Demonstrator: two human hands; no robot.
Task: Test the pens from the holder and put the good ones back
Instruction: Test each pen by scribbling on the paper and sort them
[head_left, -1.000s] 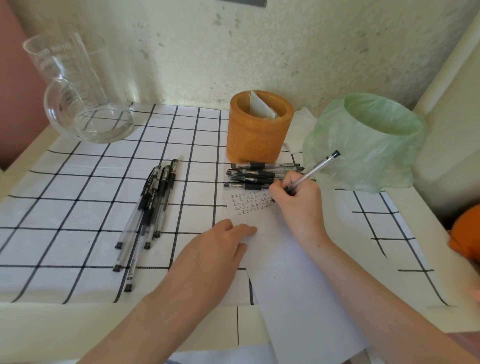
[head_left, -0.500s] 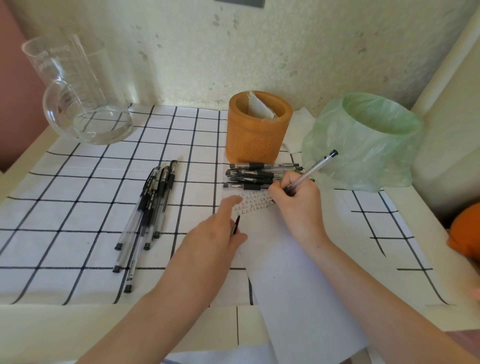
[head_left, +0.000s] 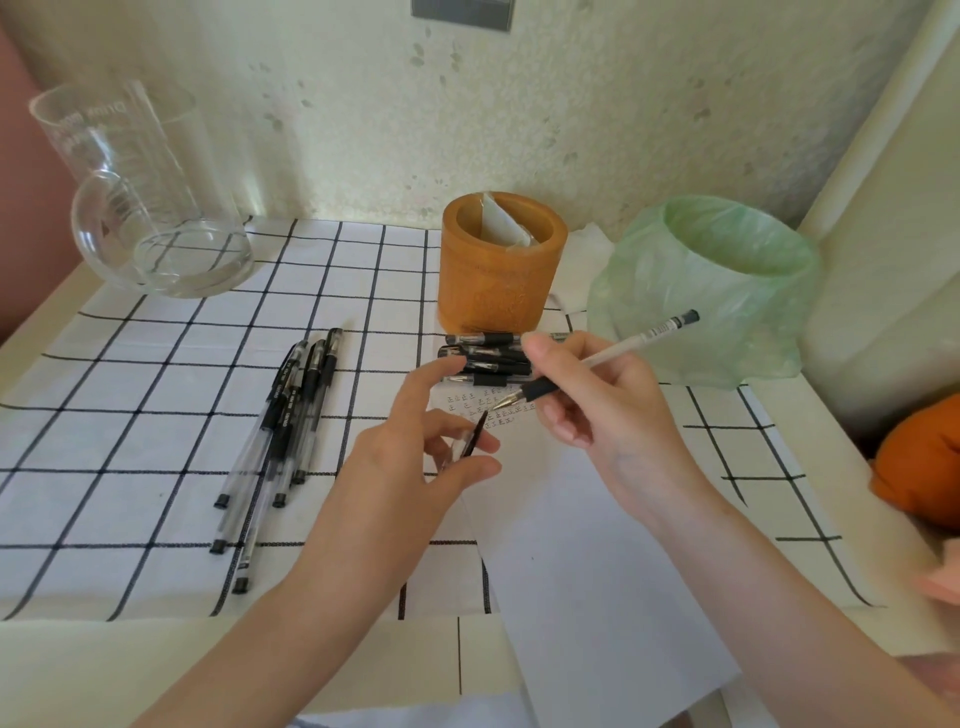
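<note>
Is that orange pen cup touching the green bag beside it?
Apart. The head view shows white paper lying in the gap between the pen cup and the green bag.

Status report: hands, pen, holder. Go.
Right hand grips uncapped clear-barrelled black-grip pen, tip over scribbled white paper. Left hand pinches clear pen cap. Round orange-brown wooden holder behind, path open.

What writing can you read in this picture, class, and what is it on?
"Drink": on the glass jug, mirrored through the glass; the rest is blurred.
Too small: barrel print on the loose pens.
Too small: handwritten marks on the paper.
Too small: label on the pen in the right hand.
</note>
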